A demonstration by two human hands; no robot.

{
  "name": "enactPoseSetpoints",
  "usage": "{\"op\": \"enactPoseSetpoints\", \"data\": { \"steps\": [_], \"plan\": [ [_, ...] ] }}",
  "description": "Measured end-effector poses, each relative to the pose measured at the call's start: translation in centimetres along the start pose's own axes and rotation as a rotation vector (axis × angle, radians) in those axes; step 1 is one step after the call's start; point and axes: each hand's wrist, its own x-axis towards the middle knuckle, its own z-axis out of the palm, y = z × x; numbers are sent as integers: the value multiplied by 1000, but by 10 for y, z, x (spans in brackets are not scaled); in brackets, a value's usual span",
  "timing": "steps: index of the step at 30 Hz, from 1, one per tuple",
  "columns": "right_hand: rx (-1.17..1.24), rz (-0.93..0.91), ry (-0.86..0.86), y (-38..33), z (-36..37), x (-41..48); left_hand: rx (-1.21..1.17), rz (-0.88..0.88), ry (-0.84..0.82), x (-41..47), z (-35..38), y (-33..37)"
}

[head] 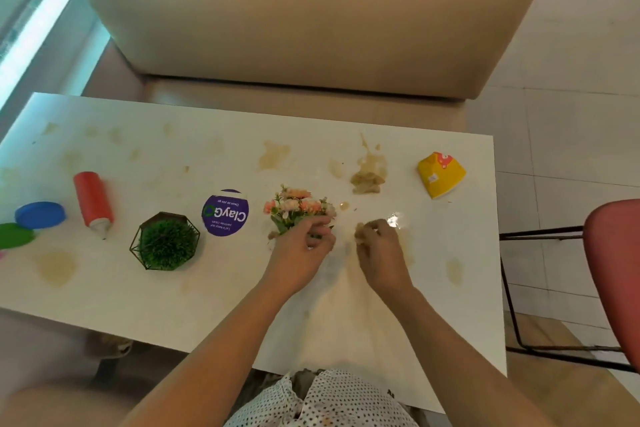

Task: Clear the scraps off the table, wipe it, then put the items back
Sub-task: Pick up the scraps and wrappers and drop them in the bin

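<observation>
On the stained white table, my left hand grips the base of a small bunch of pink and orange artificial flowers. Just to its right, my right hand pinches a small beige scrap at its fingertips. A heap of brownish food scraps lies behind my right hand, in a spill. Further right a crushed yellow paper cup lies on its side.
A round purple sign, a green plant ball in a black wire frame, a red squeeze bottle lying down, and blue and green lids sit left. Beige sofa behind; red chair at right.
</observation>
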Motion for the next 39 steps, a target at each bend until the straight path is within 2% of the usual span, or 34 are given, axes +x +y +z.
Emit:
{"op": "enactPoseSetpoints", "data": {
  "steps": [4, 7, 10, 12, 14, 15, 19, 21, 23, 26, 30, 33, 35, 39],
  "plan": [
    [398, 29, 124, -42, -47, 22, -404, -149, -80, 13, 19, 17],
    [599, 141, 81, -61, -63, 33, -661, -205, -118, 23, 28, 26],
    [649, 105, 10, -57, -71, 47, -779, -244, -24, 34, 25, 32],
    [646, 158, 84, -47, -70, 63, -832, -288, 61, 39, 20, 33],
    [492, 203, 139, -31, -61, 88, -837, -298, 92, 41, 15, 32],
    [347, 194, 104, -21, -54, 101, -824, -294, 94, 42, 14, 31],
    [-229, 156, -226, 9, -17, 135, -766, -290, 121, 39, 11, 31],
    [-393, 79, -231, 16, -2, 132, -766, -302, 127, 38, 11, 31],
    [-430, 10, -215, 22, 8, 125, -775, -311, 124, 38, 11, 31],
    [-275, -22, -191, 23, 13, 112, -769, -329, 117, 38, 9, 31],
    [245, 53, 31, -19, -17, 88, -777, -364, 113, 40, 8, 25],
    [475, 18, 128, -57, -47, 63, -797, -376, 114, 40, 10, 27],
    [519, 2, 89, -71, -57, 50, -843, -393, 100, 39, 13, 33],
    [396, -57, -18, -74, -56, 38, -956, -411, 57, 36, 17, 41]
  ]
}}
